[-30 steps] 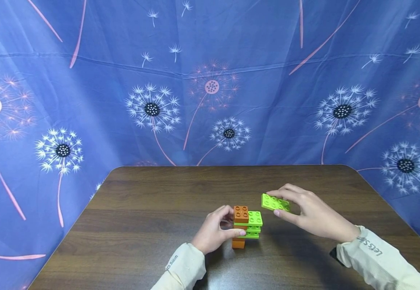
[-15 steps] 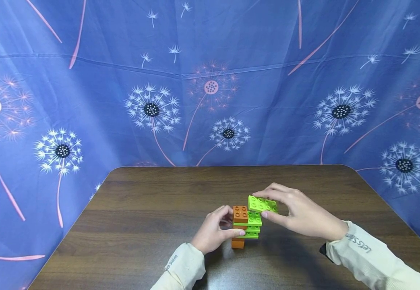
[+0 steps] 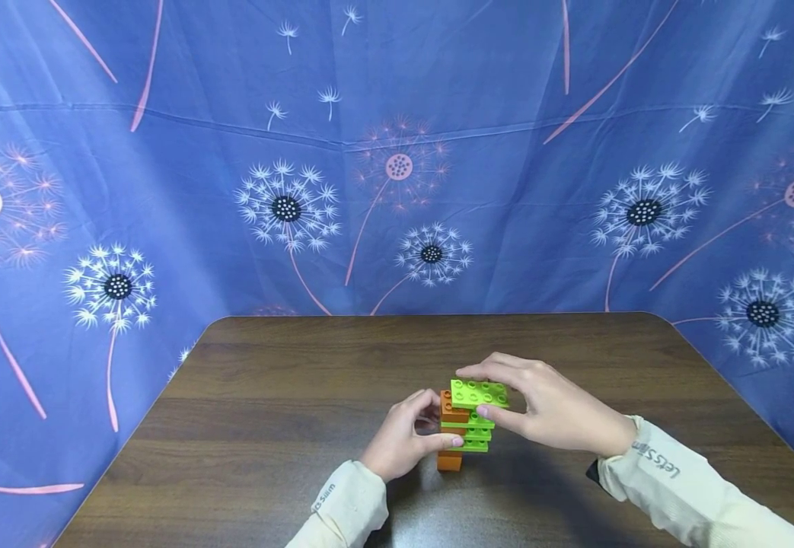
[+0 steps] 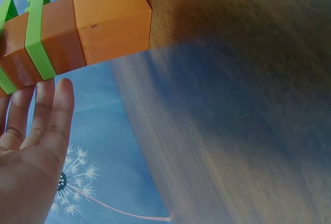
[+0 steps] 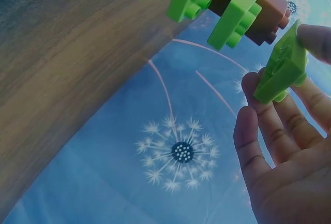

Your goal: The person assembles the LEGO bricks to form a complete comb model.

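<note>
A tower of toy building bricks stands on the table, made of orange-brown bricks (image 3: 449, 461) layered with lime green plates (image 3: 480, 446) that stick out to the right. My left hand (image 3: 400, 438) grips the tower from its left side, thumb across the front; the fingers behind it are partly hidden. Between thumb and fingers my right hand (image 3: 540, 399) pinches a loose green plate (image 3: 477, 393), studs up. In the right wrist view a gap shows between this plate (image 5: 283, 69) and the studs of the top brown brick (image 5: 269, 14).
The tower stands on a dark brown wooden table (image 3: 287, 396), toward its near side. Behind the table hangs a blue cloth (image 3: 369, 91) with dandelion prints.
My right hand has brought the green plate leftward and slightly down, from right of the tower to over its top brick. The left hand has kept its hold on the tower.
</note>
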`<state>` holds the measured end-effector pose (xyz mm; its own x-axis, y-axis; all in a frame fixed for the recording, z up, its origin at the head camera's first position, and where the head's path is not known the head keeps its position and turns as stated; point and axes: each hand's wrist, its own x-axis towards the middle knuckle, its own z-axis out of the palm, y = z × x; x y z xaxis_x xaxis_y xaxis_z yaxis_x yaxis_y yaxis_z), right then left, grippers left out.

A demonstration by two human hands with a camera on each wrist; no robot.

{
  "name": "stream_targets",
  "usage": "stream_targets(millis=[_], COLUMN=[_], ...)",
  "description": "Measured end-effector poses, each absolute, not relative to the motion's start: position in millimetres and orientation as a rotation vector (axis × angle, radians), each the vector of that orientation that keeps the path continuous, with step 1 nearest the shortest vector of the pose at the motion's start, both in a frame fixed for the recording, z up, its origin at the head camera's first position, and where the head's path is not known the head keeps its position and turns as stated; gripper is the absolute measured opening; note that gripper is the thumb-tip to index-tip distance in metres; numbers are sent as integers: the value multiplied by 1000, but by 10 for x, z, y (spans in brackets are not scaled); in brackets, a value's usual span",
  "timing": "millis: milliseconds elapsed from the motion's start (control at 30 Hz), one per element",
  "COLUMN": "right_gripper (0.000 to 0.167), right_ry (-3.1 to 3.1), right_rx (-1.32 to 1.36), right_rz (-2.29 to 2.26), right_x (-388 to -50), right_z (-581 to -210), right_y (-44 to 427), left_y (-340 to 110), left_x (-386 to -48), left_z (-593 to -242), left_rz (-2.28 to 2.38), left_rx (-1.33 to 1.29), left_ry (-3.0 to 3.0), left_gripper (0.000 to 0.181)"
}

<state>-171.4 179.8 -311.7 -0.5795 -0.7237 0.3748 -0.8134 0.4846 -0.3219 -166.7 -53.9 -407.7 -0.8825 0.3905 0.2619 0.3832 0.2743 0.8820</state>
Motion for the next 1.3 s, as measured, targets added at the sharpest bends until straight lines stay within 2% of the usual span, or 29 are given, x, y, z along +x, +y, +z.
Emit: stream_targets(millis=[733, 1300], right_gripper=[38, 37], right_ry=[-2575, -2754], right_rx=[1438, 1339], right_rz=[690, 643], right_x=[-1776, -1774], right_z=[-3072, -2924], right_y=[1692, 1634], left_y=[-534, -538], left_x=[-1672, -1666], left_z=[-4097, -4094], left_rz=[1728, 1739], left_rx=[778, 757], left_ry=[2520, 2511], left_gripper=[29, 29])
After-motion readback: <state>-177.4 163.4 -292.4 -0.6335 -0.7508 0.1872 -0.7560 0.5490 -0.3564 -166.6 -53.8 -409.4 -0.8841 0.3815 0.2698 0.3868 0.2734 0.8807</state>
